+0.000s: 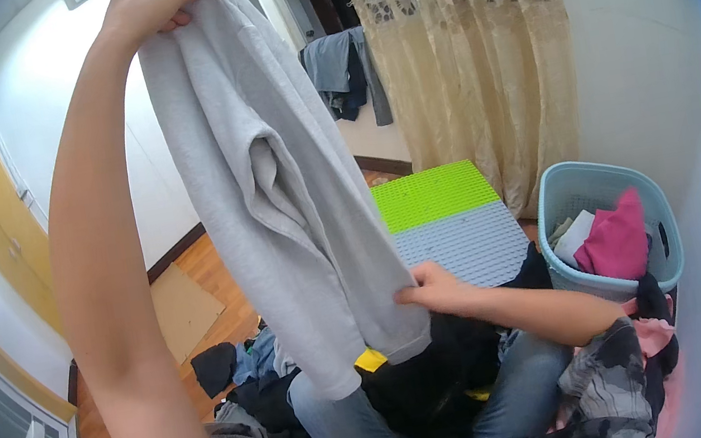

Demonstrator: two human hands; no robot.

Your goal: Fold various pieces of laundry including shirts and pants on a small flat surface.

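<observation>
A light grey knit garment (220,136), which looks like sweatpants, hangs lengthwise before me. My left hand (151,4) is raised high and grips its upper end, bunched between thumb and fingers. Lower down, my right hand (437,289) pinches the garment's right edge between thumb and fingers. A deep fold gapes in the middle of the cloth. Its two lower ends hang over my jeans-clad knees. Black clothing (410,381) lies between my legs, with a small yellow patch (371,359) showing just below the grey cloth.
A light blue plastic basket (561,265) with a pink cloth (615,239) stands at right. Ahead is a table with a green and grey studded top (457,243). Dark and denim clothes (255,358) lie at left, near flat cardboard (186,307). Beige curtains (472,76) hang behind.
</observation>
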